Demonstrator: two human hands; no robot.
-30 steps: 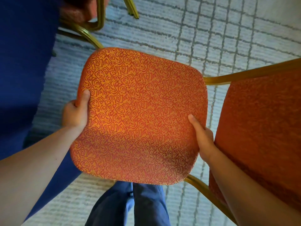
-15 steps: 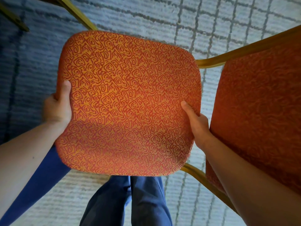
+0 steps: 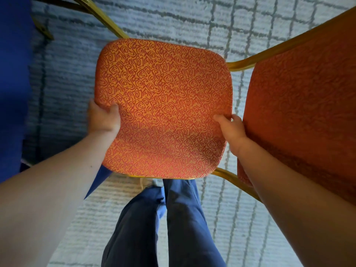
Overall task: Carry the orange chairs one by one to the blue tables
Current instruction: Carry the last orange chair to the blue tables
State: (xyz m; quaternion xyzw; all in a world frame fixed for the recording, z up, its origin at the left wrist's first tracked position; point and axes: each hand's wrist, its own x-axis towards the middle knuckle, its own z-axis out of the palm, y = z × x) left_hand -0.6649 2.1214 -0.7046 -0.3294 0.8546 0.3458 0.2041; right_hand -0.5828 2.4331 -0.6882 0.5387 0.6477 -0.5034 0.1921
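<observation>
Gripped at both side edges of the seat [image 3: 163, 105]: orange chair [image 3: 163, 143], dead centre, backrest [image 3: 300, 112] at 3 o'clock, blue table [image 3: 13, 83] at 9. Seat pinched by left hand [image 3: 104, 120] and right hand [image 3: 232, 128], thumbs on top, fingers hidden beneath. Likely light but bulky; soft padding, stiff gold frame [image 3: 240, 65]. Best taken under the seat rim.

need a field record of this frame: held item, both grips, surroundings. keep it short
held item: orange swirl-patterned upholstered chair seat on a gold metal frame
chair back: plain orange upholstered panel, right of the seat
left grip: holds the seat's left edge, thumb on top
right grip: holds the seat's right edge, thumb on top
floor: pale grey carpet with dark grid lines
far left: blue cloth
below seat: person's blue trousers
chair off floor: cannot tell
</observation>
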